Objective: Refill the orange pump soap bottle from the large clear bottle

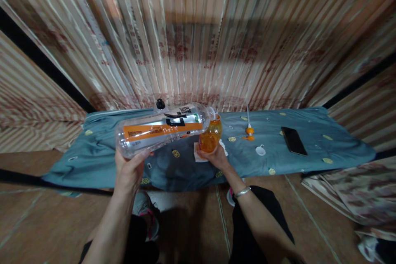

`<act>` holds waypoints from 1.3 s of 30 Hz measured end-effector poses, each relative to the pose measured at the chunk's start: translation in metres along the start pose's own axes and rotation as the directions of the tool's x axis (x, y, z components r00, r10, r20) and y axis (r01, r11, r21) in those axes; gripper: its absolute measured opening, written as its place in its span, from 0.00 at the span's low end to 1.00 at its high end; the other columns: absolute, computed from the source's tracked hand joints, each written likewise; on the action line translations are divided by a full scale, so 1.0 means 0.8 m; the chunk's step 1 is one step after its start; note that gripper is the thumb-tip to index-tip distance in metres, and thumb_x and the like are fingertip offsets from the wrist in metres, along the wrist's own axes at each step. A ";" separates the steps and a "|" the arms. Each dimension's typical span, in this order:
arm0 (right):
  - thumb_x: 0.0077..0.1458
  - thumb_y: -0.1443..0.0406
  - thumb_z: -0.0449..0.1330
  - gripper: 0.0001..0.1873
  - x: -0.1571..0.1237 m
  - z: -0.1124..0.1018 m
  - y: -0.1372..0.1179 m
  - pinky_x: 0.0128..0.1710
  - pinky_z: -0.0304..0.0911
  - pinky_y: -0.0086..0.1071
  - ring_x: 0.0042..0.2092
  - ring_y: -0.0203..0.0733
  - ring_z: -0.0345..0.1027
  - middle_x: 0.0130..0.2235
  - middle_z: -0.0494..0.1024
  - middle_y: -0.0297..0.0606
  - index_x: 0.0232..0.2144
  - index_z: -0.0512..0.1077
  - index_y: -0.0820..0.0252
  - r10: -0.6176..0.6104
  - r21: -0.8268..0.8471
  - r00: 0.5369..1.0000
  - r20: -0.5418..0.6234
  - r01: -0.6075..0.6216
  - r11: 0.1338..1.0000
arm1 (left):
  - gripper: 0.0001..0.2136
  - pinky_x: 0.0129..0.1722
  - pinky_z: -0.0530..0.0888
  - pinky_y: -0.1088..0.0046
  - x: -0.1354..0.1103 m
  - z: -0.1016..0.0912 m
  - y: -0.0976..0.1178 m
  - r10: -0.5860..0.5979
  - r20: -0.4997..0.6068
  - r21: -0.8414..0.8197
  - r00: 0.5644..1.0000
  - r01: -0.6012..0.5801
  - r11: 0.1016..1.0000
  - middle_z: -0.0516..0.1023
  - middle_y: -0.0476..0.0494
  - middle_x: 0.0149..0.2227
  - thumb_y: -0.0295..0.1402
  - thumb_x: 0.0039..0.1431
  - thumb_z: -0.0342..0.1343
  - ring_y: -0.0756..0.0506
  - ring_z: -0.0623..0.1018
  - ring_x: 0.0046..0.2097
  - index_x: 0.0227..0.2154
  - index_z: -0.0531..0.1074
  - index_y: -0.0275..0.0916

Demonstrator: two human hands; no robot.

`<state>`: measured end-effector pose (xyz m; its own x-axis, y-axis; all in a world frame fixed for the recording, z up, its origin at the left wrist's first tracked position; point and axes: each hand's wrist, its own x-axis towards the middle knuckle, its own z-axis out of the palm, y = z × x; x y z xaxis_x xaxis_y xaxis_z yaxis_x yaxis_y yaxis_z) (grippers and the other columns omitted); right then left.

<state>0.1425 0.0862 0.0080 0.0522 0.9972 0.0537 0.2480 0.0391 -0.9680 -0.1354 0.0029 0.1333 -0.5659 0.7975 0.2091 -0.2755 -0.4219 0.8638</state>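
Note:
A large clear plastic bottle [161, 129] with an orange and silver label lies tilted nearly level. My left hand [131, 169] is closed around its base end. Its mouth meets the top of a small orange see-through bottle [210, 135], which my right hand [216, 156] grips low on its body. Under that bottle lies a white tissue [198, 156] on the teal cloth. To the right rests an orange pump top [249, 132] with a pale dip tube, and a small white cap [260, 150] is near it.
A black phone [293, 140] lies on the right part of the cloth-covered surface [328, 148]. Behind the large bottle stands a black-topped clear bottle [160, 104]. A striped curtain [198, 41] hangs behind, and dark poles [46, 62] slant at both sides.

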 end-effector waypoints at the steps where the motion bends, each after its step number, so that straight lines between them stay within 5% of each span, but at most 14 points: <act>1: 0.40 0.51 0.85 0.37 0.000 0.000 0.000 0.67 0.86 0.66 0.58 0.65 0.92 0.55 0.96 0.44 0.52 0.81 0.48 -0.003 -0.003 1.000 0.002 0.003 1.000 | 0.35 0.27 0.80 0.72 0.000 0.000 0.000 0.000 0.004 0.002 1.000 0.000 1.000 0.90 0.45 0.37 0.36 0.29 0.91 0.43 0.84 0.33 0.48 0.90 0.41; 10: 0.42 0.49 0.85 0.37 -0.001 0.001 -0.003 0.67 0.87 0.63 0.57 0.65 0.93 0.55 0.97 0.45 0.53 0.80 0.49 -0.026 0.015 1.000 0.008 0.026 1.000 | 0.41 0.31 0.79 0.71 0.001 -0.005 -0.004 -0.011 0.014 -0.005 1.000 0.011 1.000 0.90 0.48 0.39 0.35 0.33 0.91 0.43 0.85 0.36 0.57 0.88 0.45; 26: 0.39 0.52 0.87 0.40 0.006 0.000 0.009 0.67 0.87 0.65 0.57 0.66 0.93 0.55 0.96 0.45 0.53 0.80 0.50 -0.023 -0.001 1.000 0.013 0.023 1.000 | 0.31 0.27 0.79 0.75 0.005 -0.002 -0.004 -0.005 0.001 -0.035 1.000 0.005 0.999 0.90 0.48 0.36 0.33 0.29 0.90 0.46 0.83 0.31 0.42 0.88 0.42; 34: 0.41 0.50 0.87 0.43 0.008 -0.003 0.019 0.66 0.87 0.61 0.58 0.65 0.92 0.56 0.95 0.45 0.57 0.79 0.50 -0.037 -0.040 0.999 0.033 0.038 0.998 | 0.38 0.29 0.78 0.73 0.005 -0.004 -0.008 0.019 0.041 -0.020 0.999 -0.018 1.000 0.89 0.47 0.39 0.37 0.33 0.91 0.43 0.84 0.36 0.54 0.88 0.44; 39: 0.42 0.52 0.87 0.40 0.008 -0.001 0.017 0.65 0.88 0.56 0.58 0.63 0.93 0.56 0.95 0.44 0.56 0.80 0.50 -0.036 -0.047 0.999 0.032 0.038 0.998 | 0.35 0.28 0.79 0.74 0.004 -0.002 -0.005 -0.009 0.010 -0.015 1.000 0.009 1.000 0.89 0.47 0.37 0.36 0.30 0.91 0.44 0.83 0.34 0.48 0.90 0.45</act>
<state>0.1471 0.0930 -0.0045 0.0125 0.9967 0.0808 0.2950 0.0735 -0.9527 -0.1371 0.0062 0.1301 -0.5556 0.8056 0.2057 -0.2923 -0.4208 0.8588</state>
